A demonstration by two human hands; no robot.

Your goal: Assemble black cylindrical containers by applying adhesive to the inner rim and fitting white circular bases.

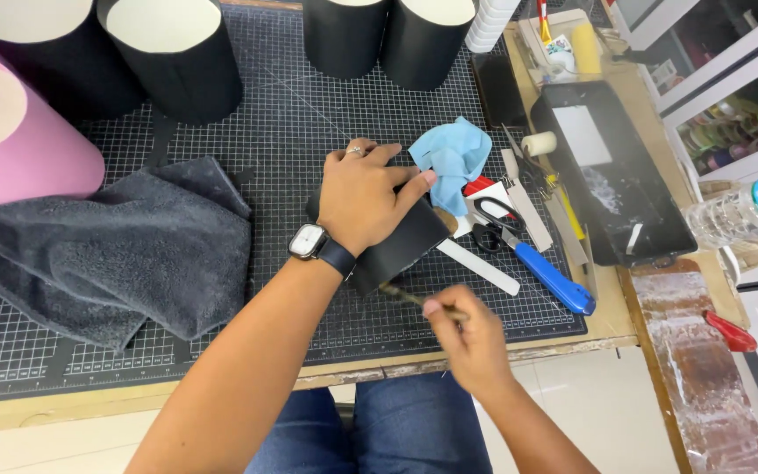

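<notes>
Left hand (363, 195), watch on the wrist, ring on 1 finger, lying palm down with fingers together over a small black cylinder (396, 250) near the middle of the gridded cutting mat (291, 132). Cylinder tipped on its side, open end toward the near edge. Right hand (471, 338) just beyond that near edge, fingers pinched on a thin brush (414, 298), blurred, its tip touching the cylinder's near rim.

Light blue cloth (454, 158) crumpled just right of the left hand's fingertips. Further right, scissors (491, 224) and a blue-handled knife (550, 276) lying side by side, with a white strip (480, 268) nearer. Black tray (611, 171) at the right edge of the bench; clear plastic bottle (747, 211) beyond it.

Dark grey towel (116, 250) heaped on the left of the mat. Pink cylinder (10, 140) at the far left, 4 tall black cylinders (177, 53) standing along the far side.
</notes>
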